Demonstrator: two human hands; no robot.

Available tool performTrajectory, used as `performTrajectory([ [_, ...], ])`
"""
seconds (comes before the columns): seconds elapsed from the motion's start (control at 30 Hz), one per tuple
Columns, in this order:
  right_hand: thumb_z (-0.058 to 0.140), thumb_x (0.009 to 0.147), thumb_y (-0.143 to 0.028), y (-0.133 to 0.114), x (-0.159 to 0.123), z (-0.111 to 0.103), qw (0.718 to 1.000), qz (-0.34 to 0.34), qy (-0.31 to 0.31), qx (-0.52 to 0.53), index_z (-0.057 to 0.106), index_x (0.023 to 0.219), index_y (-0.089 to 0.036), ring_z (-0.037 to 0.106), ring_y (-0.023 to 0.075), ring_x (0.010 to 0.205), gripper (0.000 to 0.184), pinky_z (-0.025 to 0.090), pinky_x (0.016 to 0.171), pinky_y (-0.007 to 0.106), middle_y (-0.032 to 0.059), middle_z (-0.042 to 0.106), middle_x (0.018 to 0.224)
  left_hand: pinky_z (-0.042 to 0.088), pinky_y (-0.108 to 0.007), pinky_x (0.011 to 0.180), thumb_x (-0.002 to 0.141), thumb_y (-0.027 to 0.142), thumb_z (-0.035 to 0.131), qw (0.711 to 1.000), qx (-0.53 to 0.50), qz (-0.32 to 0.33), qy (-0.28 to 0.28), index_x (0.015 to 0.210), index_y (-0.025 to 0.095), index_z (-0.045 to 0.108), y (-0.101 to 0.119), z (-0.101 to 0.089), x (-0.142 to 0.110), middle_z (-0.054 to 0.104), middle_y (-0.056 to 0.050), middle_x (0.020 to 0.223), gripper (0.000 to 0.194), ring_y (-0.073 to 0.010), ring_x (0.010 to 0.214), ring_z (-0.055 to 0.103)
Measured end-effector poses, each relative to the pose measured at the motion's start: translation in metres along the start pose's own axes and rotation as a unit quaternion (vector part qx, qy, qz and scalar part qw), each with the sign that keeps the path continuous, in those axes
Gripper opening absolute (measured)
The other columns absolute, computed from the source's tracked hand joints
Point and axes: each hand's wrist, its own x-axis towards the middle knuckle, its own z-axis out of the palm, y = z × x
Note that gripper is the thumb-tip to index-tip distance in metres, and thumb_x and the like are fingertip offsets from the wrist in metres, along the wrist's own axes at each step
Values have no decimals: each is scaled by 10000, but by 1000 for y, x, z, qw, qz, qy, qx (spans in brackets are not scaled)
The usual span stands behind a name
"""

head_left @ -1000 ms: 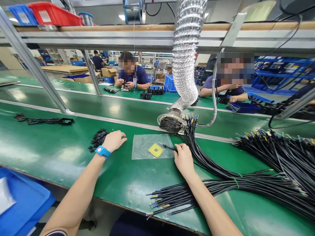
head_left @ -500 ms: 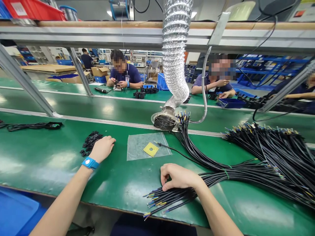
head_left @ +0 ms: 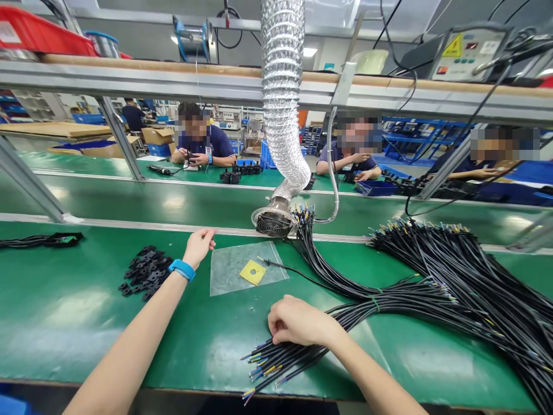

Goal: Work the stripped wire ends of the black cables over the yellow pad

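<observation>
My left hand (head_left: 200, 248), with a blue wristband, is held over the green bench just left of a clear plastic bag (head_left: 224, 262). Its fingers are pinched together; anything between them is too small to make out. Behind its wrist lies a heap of small black plastic parts (head_left: 147, 271). My right hand (head_left: 298, 323) rests on the stripped ends of a bundle of black cables (head_left: 415, 302), its fingers curled and closed. What they may hold is hidden. On the bag lie a yellow square piece with a hole (head_left: 253, 272) and the tip of a single black cable (head_left: 294, 268).
A round fan (head_left: 275, 223) hangs from a silver flexible duct (head_left: 283, 86) at the bench's back edge. More black cables (head_left: 453, 259) are piled at the right. Black leads (head_left: 43, 239) lie far left. Several people sit at the opposite bench.
My left hand has moved away from the heap of black parts, toward the fan and the plastic bag. My right hand stays on the cable ends. The view has shifted right and up.
</observation>
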Motion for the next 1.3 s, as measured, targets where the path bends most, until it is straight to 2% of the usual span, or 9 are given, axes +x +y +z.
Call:
performTrajectory([
  [0.13,717,720,-105,-4,-6,-4,1000,-17,-16,-21,597,629,-194,503,110,613,175,372,624,217,-43,566,647,440,-216,486,684,502,658,997,-70,-6,27,817,107,642,-14,22,0,621,-42,673,418,-101,522,536],
  [0.23,581,837,-165,3,-4,-14,997,18,-7,81,589,775,-196,507,102,574,70,366,548,197,-42,569,662,430,-216,478,600,530,731,993,-110,-12,30,799,112,629,-24,28,-8,649,-64,719,474,-95,526,535],
  [0.37,467,909,-260,28,20,-19,972,81,147,162,579,906,-174,536,118,574,142,414,560,215,-30,576,656,426,-216,480,560,523,777,989,-141,-18,30,873,115,645,-29,28,-13,652,-49,712,531,-90,518,531],
  [0.47,493,894,-293,48,42,-6,948,97,279,118,623,888,-161,579,154,661,185,457,632,259,15,628,720,442,-219,487,552,511,786,988,-154,-24,24,898,110,659,-29,27,-12,653,-45,712,545,-92,523,544],
  [0.57,478,912,-291,60,52,12,938,67,332,67,648,845,-167,624,187,758,221,494,725,304,59,662,810,464,-226,493,563,492,782,987,-161,-22,13,857,101,674,-28,28,-12,657,-50,702,501,-98,525,561],
  [0.73,438,965,-271,71,53,24,937,29,347,-19,652,862,-187,637,188,752,252,504,694,287,57,636,813,503,-255,507,593,422,762,985,-171,-17,13,854,98,676,-29,31,-11,665,-57,687,425,-127,533,602],
  [1.03,422,936,-116,69,54,22,936,45,237,-258,626,775,-194,573,154,628,271,393,584,253,44,595,758,516,-272,601,631,370,748,986,-166,3,8,994,123,635,-27,31,-13,646,-41,783,454,-125,613,619],
  [1.17,361,992,-203,65,49,20,920,44,320,-223,635,919,-184,589,153,662,284,411,615,253,54,626,804,528,-304,707,679,412,728,980,-182,51,-63,1023,133,611,-11,39,-32,688,-87,912,458,-147,722,644],
  [1.3,326,1019,-273,57,45,16,909,21,394,-136,618,968,-175,597,147,667,312,422,609,242,47,623,809,521,-313,723,681,450,757,956,-212,0,-204,978,128,631,0,57,-63,706,-101,909,455,-154,723,643],
])
